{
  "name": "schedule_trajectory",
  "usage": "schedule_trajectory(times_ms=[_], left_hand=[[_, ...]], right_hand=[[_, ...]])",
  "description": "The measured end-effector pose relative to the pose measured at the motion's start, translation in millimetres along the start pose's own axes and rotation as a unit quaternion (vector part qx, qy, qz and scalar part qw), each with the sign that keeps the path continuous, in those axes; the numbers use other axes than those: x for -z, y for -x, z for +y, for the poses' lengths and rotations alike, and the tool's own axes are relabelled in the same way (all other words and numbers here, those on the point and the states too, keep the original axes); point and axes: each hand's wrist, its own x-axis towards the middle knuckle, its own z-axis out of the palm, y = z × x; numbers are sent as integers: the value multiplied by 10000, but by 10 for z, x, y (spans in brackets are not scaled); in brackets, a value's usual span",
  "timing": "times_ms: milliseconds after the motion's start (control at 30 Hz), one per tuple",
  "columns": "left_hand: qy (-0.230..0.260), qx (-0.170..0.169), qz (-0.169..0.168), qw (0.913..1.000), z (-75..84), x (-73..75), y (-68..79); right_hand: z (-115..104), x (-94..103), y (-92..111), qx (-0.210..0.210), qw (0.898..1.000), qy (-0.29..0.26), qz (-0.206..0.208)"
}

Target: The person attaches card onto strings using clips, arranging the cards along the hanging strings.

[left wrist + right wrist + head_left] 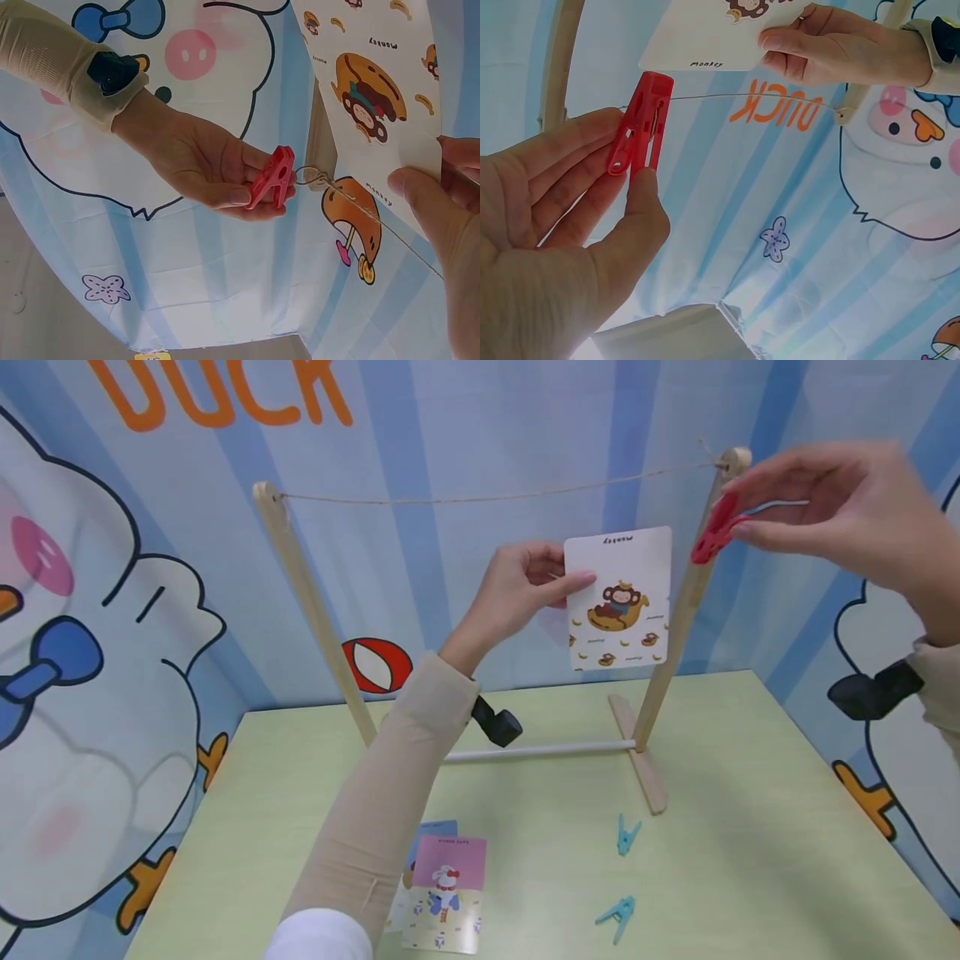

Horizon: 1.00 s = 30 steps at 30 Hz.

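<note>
My left hand [517, 581] pinches the left edge of a white monkey card [618, 556], thumb on its printed face. The card hangs in the air below a thin string [465, 500], near the right post of a wooden frame. To its right, my right hand [847, 514] holds a red clothespin [717, 533] by its handle ends, between thumb and fingers. Seen from the right wrist, the red clothespin [646, 124] points up, its tip near the card's lower edge [705, 56] in that view. The clothespin touches neither card nor string that I can make out.
The string runs between a left post [307, 602] and a right post [678, 618], joined low by a white rod [547, 749]. Two blue clothespins [625, 837] lie on the pale table [750, 827]. A pink card [450, 893] overlaps another card [438, 828] by my left sleeve.
</note>
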Motion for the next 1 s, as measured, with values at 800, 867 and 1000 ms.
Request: schedule_trajectory(times_ms=[800, 867, 1000], left_hand=[[246, -248, 365, 9987, 311, -94, -70], [239, -230, 380, 9987, 317, -97, -76], [275, -245, 418, 9984, 320, -107, -101]], right_hand=[[-167, 210, -470, -612, 9942, -307, 833], [-161, 226, -504, -713, 9938, -292, 796], [-147, 254, -554, -1061, 9917, -77, 715]])
